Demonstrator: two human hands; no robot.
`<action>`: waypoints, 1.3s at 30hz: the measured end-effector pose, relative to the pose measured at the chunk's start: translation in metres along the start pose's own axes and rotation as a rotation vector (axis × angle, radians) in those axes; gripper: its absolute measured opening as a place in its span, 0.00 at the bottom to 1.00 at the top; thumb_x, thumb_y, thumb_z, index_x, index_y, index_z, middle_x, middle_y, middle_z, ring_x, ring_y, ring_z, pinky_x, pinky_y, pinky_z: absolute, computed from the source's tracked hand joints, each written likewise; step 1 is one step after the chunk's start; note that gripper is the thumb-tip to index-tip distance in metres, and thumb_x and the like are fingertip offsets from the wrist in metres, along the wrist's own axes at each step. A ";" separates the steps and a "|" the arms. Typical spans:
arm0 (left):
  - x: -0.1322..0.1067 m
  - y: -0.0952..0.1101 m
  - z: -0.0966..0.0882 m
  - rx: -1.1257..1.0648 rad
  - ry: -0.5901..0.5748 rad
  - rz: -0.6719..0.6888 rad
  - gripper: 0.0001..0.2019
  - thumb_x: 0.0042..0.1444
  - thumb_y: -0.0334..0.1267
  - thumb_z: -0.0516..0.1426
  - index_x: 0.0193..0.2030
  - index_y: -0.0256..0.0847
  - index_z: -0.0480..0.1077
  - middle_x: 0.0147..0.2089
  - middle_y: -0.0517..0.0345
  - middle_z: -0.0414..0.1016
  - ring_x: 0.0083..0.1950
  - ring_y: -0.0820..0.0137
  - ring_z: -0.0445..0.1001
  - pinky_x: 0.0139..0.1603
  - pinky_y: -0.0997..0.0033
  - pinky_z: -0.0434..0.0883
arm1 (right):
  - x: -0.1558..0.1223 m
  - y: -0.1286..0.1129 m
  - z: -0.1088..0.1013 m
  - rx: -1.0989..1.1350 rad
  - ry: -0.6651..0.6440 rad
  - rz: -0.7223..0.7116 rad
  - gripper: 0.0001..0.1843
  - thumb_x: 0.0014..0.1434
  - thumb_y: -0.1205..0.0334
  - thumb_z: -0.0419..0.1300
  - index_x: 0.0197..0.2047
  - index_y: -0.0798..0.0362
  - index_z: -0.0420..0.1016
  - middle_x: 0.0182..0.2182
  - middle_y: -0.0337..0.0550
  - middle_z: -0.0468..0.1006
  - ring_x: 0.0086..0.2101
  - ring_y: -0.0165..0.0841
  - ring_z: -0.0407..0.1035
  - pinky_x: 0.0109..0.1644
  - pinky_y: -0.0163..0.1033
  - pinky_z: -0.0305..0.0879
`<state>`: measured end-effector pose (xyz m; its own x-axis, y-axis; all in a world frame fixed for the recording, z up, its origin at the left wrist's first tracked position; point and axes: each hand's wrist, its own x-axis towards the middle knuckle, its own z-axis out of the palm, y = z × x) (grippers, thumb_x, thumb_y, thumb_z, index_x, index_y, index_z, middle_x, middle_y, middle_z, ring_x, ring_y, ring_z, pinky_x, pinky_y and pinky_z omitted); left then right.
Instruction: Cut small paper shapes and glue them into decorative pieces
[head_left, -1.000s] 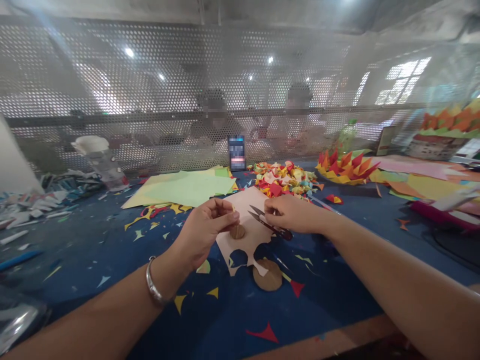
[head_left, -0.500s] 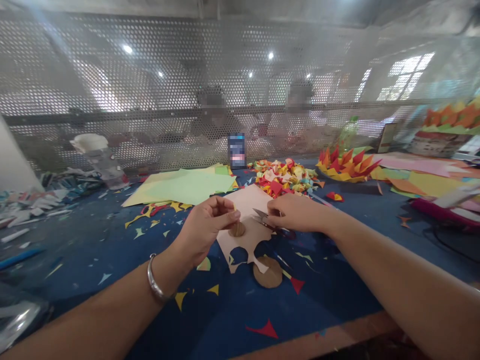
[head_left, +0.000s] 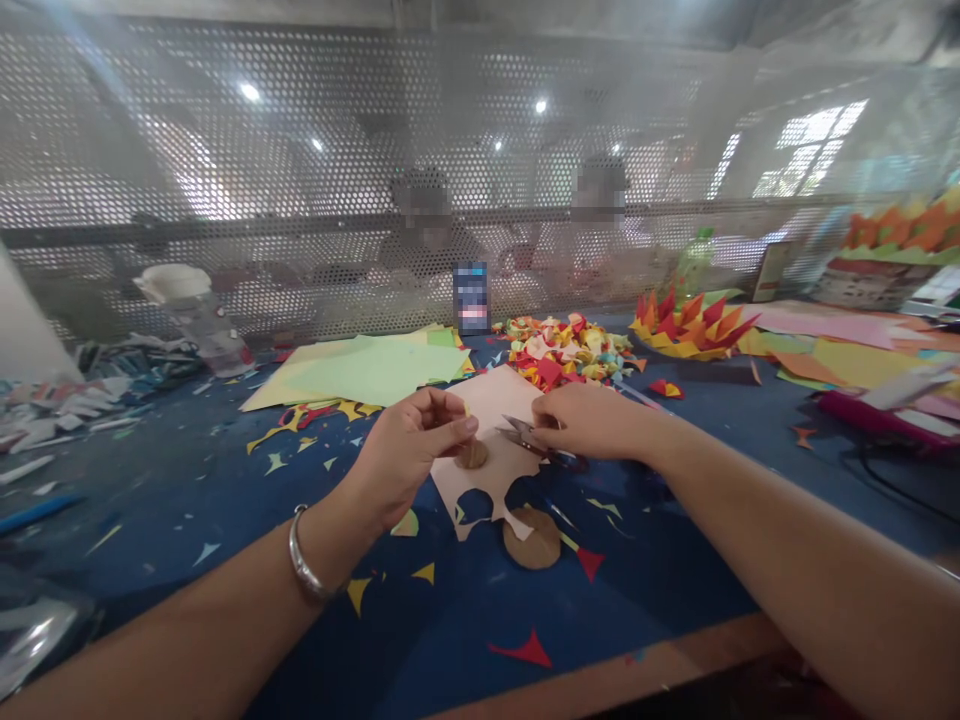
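My left hand (head_left: 424,440) is closed in a pinch, and a tiny pale-yellow edge, seemingly paper, shows at its fingertips. Just below those fingertips lies a small brown disc (head_left: 472,455) on a pale pink paper sheet (head_left: 491,400) with round cut-outs along its near edge. My right hand (head_left: 566,420) is wrapped around a pair of scissors (head_left: 519,432), whose slightly parted blades point left toward my left hand. A larger brown cardboard disc (head_left: 534,545) lies partly under the sheet's near corner.
Behind the sheet is a heap of small folded papers (head_left: 566,350). Coloured sheets (head_left: 360,370) lie left, and a red-orange paper flower (head_left: 690,325) right. A phone (head_left: 472,298) stands before a perforated screen (head_left: 300,240). Paper scraps (head_left: 525,650) are scattered on the blue table.
Both hands hold nearly the same pose over the sheet. The scissor blades look slightly wider apart. The whole view has shifted a little.
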<state>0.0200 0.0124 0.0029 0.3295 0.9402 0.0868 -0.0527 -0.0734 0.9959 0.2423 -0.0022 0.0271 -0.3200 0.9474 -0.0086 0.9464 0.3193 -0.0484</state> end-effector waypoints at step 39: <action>-0.005 -0.006 0.005 0.147 -0.201 0.089 0.13 0.51 0.36 0.63 0.40 0.41 0.64 0.27 0.61 0.76 0.30 0.71 0.73 0.34 0.71 0.67 | -0.005 -0.032 0.007 0.711 0.284 -0.313 0.07 0.62 0.62 0.58 0.34 0.56 0.72 0.28 0.37 0.71 0.26 0.25 0.62 0.30 0.31 0.58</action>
<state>0.0231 0.0061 -0.0037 0.5110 0.8439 0.1632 0.0430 -0.2148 0.9757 0.2136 -0.0172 0.0220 -0.4508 0.8175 0.3585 0.5316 0.5685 -0.6278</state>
